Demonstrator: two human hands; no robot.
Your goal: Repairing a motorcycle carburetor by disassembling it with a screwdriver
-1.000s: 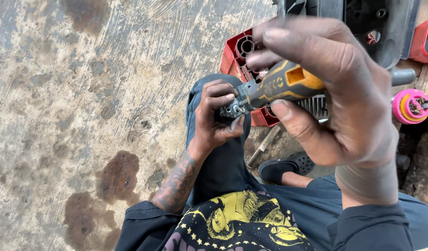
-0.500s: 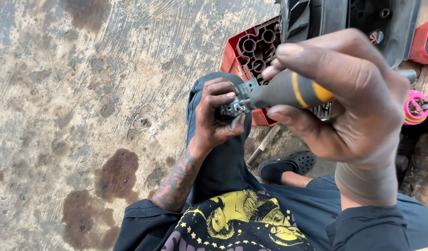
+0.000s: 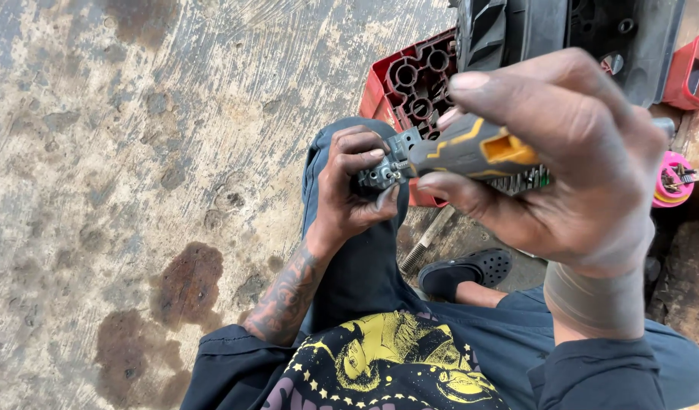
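Note:
My right hand (image 3: 562,167) is close to the camera and grips a grey and yellow tool handle (image 3: 471,148) that points left. The tool's tip meets a small dark metal part (image 3: 380,176), held in my left hand (image 3: 349,190) over my raised knee in dark trousers. The left forearm is tattooed. Most of the small part is hidden by my fingers.
A red plastic crate (image 3: 410,83) with round cells stands on the stained concrete floor (image 3: 137,152) behind my knee. A large black machine part (image 3: 562,30) sits above it. At right are a pink spool (image 3: 672,178) and a red container (image 3: 695,68). A black clog (image 3: 463,272) and a metal file (image 3: 425,241) lie below.
My right hand has turned the tool handle in its grip and shifted slightly right. The left hand keeps the small part over the knee.

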